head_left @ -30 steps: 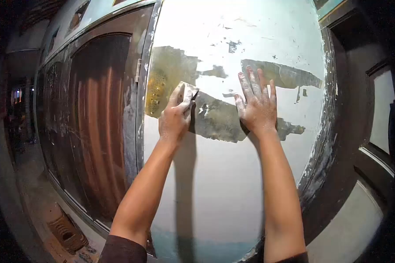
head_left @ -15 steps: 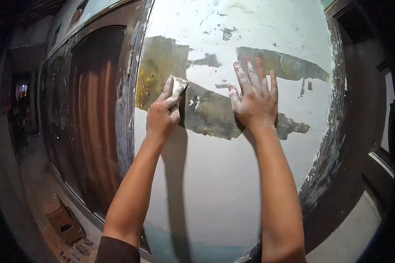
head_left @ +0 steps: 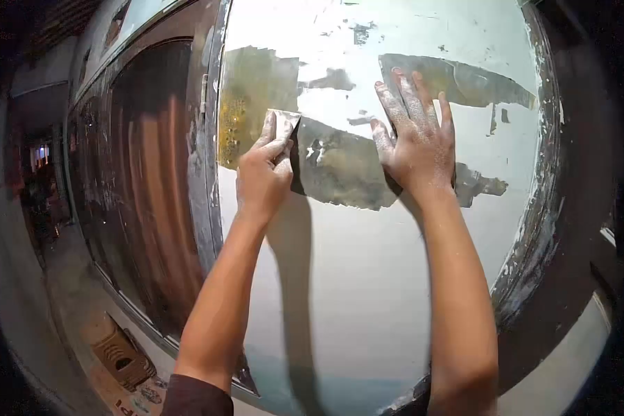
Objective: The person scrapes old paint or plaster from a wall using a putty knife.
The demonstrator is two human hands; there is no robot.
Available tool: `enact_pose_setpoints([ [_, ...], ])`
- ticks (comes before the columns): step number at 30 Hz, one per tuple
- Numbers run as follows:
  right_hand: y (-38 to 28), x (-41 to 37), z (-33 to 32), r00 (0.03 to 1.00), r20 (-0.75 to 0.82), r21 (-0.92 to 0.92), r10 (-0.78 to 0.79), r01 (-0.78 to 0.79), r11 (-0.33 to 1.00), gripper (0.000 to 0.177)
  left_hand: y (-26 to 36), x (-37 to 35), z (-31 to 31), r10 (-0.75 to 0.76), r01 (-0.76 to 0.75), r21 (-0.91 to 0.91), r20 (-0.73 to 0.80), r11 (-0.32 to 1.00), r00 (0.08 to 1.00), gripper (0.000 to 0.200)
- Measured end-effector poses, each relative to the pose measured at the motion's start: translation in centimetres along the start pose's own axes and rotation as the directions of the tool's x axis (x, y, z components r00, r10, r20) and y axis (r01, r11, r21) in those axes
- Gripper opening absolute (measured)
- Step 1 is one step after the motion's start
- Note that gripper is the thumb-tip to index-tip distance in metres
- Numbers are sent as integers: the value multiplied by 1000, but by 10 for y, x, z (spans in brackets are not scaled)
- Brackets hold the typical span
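Observation:
A white-painted wall panel fills the middle of the head view, with grey-yellow patches where the paint is gone. My left hand is closed around a flat scraper, whose blade lies against the wall at the left edge of a bare patch. My right hand, dusted white, is pressed flat on the wall with fingers spread, covering part of the upper right bare patch. Both forearms reach up from the bottom of the view.
A dark brown wooden door stands left of the panel, its frame smeared with paint. A dark frame borders the panel on the right. A small brown stool-like object sits on the floor at lower left.
My left hand with the scraper has slid left and slightly up along the wall, then held. My right hand stays flat on the wall. The view has shifted a little.

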State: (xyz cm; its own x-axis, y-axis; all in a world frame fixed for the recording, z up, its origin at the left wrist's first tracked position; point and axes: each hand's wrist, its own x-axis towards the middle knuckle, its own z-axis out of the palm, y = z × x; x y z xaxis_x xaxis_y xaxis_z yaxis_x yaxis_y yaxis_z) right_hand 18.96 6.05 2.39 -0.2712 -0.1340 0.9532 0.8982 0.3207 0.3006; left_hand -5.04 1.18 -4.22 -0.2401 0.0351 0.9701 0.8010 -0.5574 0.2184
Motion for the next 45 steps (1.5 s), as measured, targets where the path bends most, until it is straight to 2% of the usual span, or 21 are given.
enact_pose_setpoints([
  [4, -1, 1, -1, 1000, -3, -39, -6, 6, 999, 55, 2, 4, -3, -104, 96, 100, 75, 990, 992, 27],
  [6, -1, 0, -2, 1000, -12, -16, 3, -3, 1000, 54, -4, 2, -1, -23, 20, 78, 29, 997, 999, 26],
  [11, -2, 0, 1, 1000, -8, -50, 15, -15, 999, 54, -2, 9, -1, -41, 35, 77, 75, 996, 996, 28],
  [13, -1, 1, 0, 1000, 5, -44, 21, -21, 999, 54, -1, 8, -1, 17, -17, -7, 20, 1000, 1000, 29],
  [17, -2, 1, 1, 1000, -2, -59, 20, -20, 998, 53, 5, 14, -5, -43, 19, 183, 124, 983, 991, 26],
  [18, -2, 0, 1, 1000, 1, -59, 18, -18, 998, 53, 2, 14, -3, -23, 12, 123, 84, 992, 996, 25],
  [21, -2, -1, 1, 999, -23, -17, 23, -24, 1000, 52, -2, 10, -4, 20, -27, 121, 56, 992, 998, 26],
  [22, -2, 1, -2, 1000, -10, -24, 24, -24, 999, 52, -2, 11, -3, -38, 26, 136, 82, 990, 996, 28],
  [25, -2, 0, 0, 999, -33, -23, 14, -15, 1000, 52, 5, 17, -4, -27, 12, 145, 97, 989, 995, 29],
  [26, -2, 0, 1, 999, -44, -30, 8, -10, 1000, 52, 3, 16, 1, 48, -48, 89, 3, 995, 999, 28],
  [29, -1, -1, 0, 999, -52, -17, 10, -11, 1000, 50, -3, 11, 0, -17, 10, 119, 56, 993, 998, 28],
  [31, -2, 0, 0, 999, -51, -22, 12, -13, 1000, 50, -2, 13, 1, -7, 4, 92, 35, 996, 999, 28],
  [35, -1, 0, -1, 999, -39, -16, 9, -10, 1000, 51, 1, 20, -2, -54, 42, 123, 98, 992, 994, 28],
  [37, -2, -1, -2, 999, -33, -28, 16, -17, 999, 51, 1, 18, -2, -2, -2, 69, 44, 998, 999, 29],
  [38, -3, 0, -2, 999, -33, -40, 20, -21, 999, 52, 3, 18, -2, -42, 34, 126, 64, 991, 997, 29],
  [42, -1, 0, 1, 999, -48, -40, 13, -15, 999, 51, 4, 25, 0, -60, 49, 156, 65, 987, 996, 28],
  [45, -1, -1, 1, 999, -53, -42, 11, -14, 999, 51, -1, 23, 2, -30, 23, 137, 47, 990, 998, 28],
])
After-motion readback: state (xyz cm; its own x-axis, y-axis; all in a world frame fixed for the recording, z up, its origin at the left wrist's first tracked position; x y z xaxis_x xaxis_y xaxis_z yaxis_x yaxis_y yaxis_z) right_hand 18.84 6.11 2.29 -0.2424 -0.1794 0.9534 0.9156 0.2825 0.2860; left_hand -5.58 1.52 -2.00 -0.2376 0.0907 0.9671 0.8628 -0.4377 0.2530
